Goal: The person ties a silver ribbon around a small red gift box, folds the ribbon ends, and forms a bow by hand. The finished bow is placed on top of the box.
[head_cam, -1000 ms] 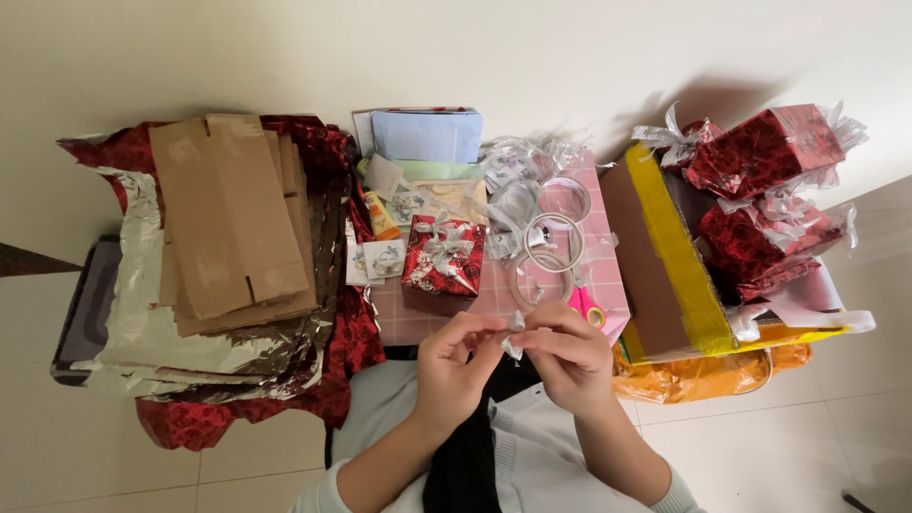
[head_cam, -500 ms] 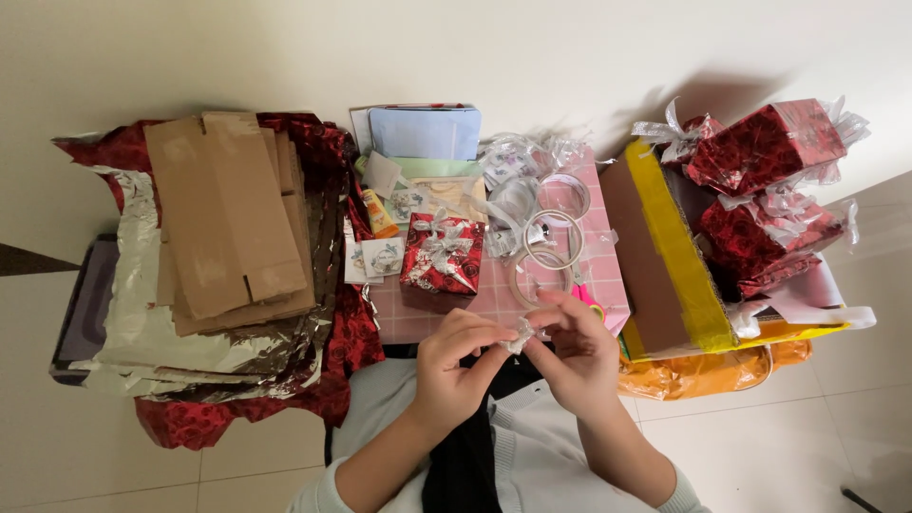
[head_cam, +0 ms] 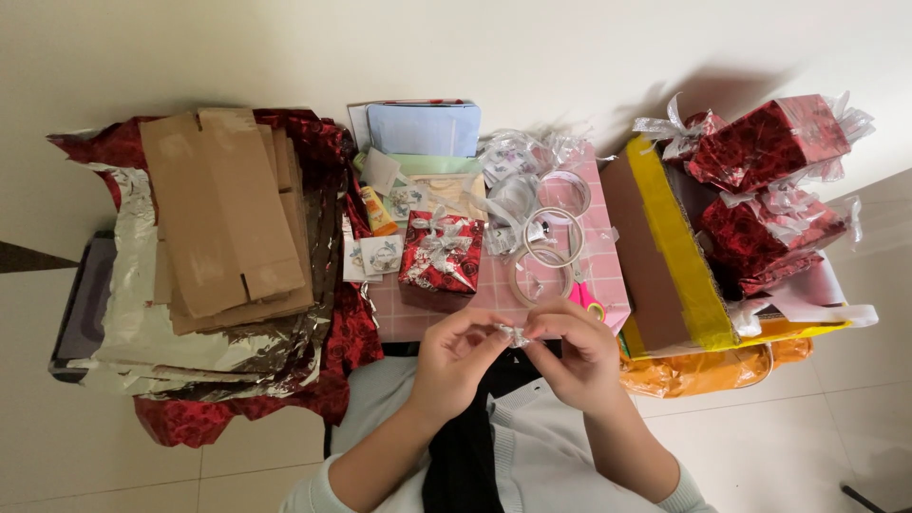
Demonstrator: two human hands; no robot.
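Note:
My left hand (head_cam: 456,361) and my right hand (head_cam: 575,351) meet just above my lap, and their fingertips pinch a small piece of silver ribbon (head_cam: 514,333) between them. Just beyond the hands lies a pink grid mat (head_cam: 608,275). On the mat sits a small gift box in red foil (head_cam: 442,252) with a silver bow on top. Beside it lie clear tape rolls (head_cam: 556,242) and loose silver ribbon (head_cam: 518,157).
Flattened cardboard (head_cam: 223,218) rests on silver and red foil paper (head_cam: 123,285) at the left. A brown box with yellow tape (head_cam: 660,252) stands at the right, with several wrapped red gifts (head_cam: 769,142) behind it. A blue folder (head_cam: 423,128) lies at the back, pink scissors (head_cam: 589,302) near my right hand.
My hands have stayed together over my lap. The fingers shifted slightly as they worked the small silver ribbon piece.

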